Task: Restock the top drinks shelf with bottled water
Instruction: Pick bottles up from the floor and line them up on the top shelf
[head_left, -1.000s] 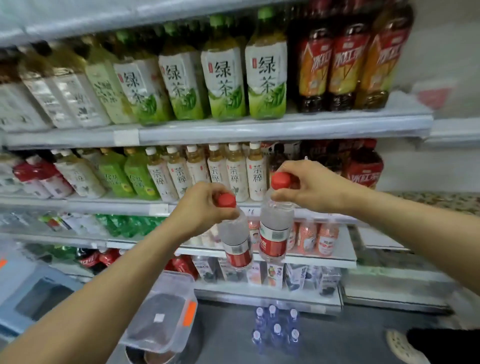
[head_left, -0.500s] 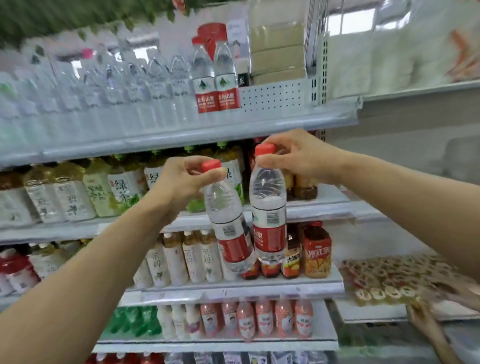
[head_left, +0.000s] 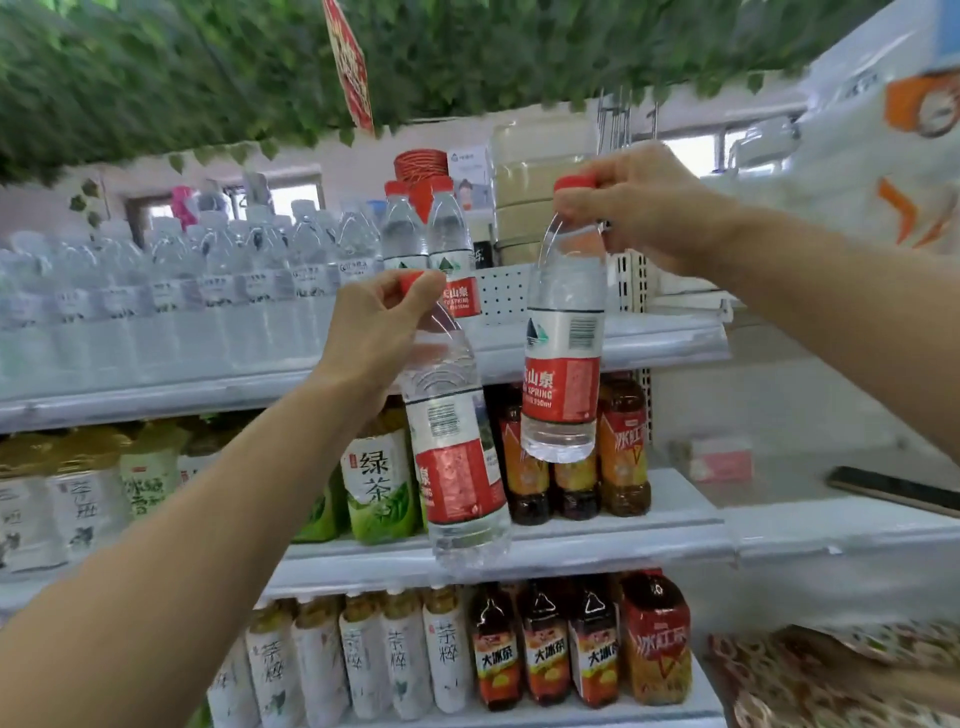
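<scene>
Head view, left hand (head_left: 376, 325) pinching low bottle (head_left: 454, 457), right hand (head_left: 641, 213) raised bottle (head_left: 563, 353)

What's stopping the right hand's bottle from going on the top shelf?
Nothing visible. The top shelf is bare right of the standing bottles. The right hand holds its bottle partly below the shelf edge.

Green bottle (head_left: 382, 483) "绿茶"; water bottle (head_left: 563, 364) "SPRING"

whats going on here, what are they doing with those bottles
A person is restocking water. The left hand pinches one water bottle by its red cap, and the right hand holds a second bottle the same way, higher up. Both hang in front of the top shelf, not yet set down, beside two red-capped bottles already standing there.
</scene>
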